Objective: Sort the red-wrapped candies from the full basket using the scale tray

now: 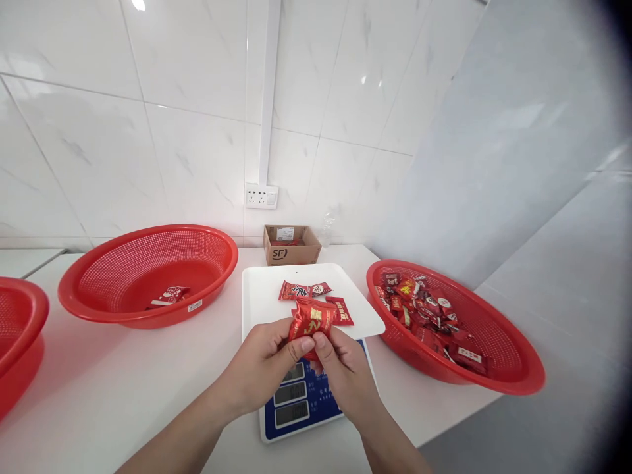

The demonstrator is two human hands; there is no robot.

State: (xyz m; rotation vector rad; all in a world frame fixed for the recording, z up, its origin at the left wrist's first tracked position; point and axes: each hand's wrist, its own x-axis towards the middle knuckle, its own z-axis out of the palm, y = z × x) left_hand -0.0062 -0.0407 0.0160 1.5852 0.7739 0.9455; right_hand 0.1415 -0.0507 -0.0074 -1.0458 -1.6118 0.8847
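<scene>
Between my two hands is a red snack packet [312,318] with gold lettering. My left hand [269,362] pinches it from the left and my right hand [343,362] from the right, the thumbs nearly meeting on its front. Just behind it, several red packets [340,311] lie on the white pan [266,316] of a digital scale. My wrists pass over the scale's blue panel [281,428], where the displays are partly covered.
At the right, a red plastic basket [523,368] holds many small packets. Another red basket [148,240] at the left has a packet or two inside. A third basket [24,296] is cut off by the left edge. A cardboard box [296,255] stands by the wall.
</scene>
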